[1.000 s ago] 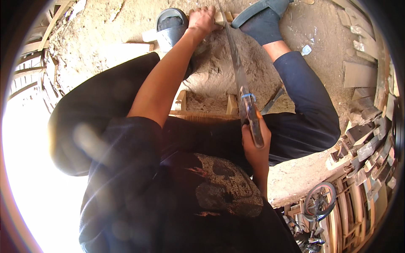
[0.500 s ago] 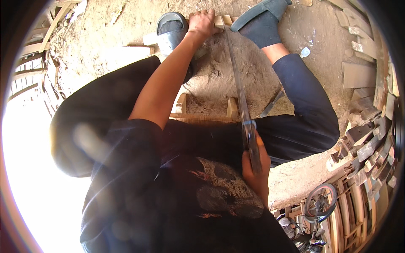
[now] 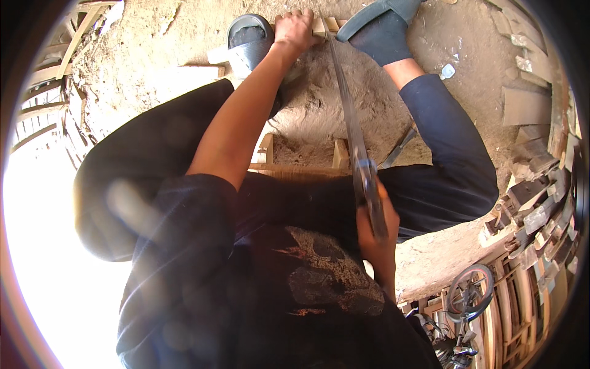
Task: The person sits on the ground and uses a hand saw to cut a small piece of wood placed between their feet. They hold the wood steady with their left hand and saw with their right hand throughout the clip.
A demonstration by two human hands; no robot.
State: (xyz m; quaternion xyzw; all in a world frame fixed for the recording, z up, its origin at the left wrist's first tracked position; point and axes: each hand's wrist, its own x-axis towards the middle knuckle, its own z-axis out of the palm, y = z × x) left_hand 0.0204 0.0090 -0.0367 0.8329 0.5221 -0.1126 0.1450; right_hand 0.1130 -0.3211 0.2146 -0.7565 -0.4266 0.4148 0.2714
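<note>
My right hand [image 3: 381, 230], low and right of centre, is wrapped round the handle of a hand saw [image 3: 348, 104]. The long narrow blade slants up and away from me, and its far end crosses a small pale wood piece [image 3: 332, 25]. At the left end of that piece my left hand [image 3: 295, 29] presses down with bent fingers, gripping it just beside the blade. A sandalled foot [image 3: 375, 34] touches or nearly touches the wood's right end. The other sandalled foot [image 3: 251, 44] rests left of my left hand. The cut itself is too small to make out.
Between my legs lies a wooden frame or board [image 3: 295, 172] with short upright blocks. A dark tool [image 3: 399, 147] lies by my right leg. Stacked timber [image 3: 534, 203] lines the right side, with a wheeled bike [image 3: 469, 294] below it. Packed dirt floor surrounds my feet.
The saw has slid forward, away from me, with my right hand; its far end now reaches past the wood. My left hand stays on the piece.
</note>
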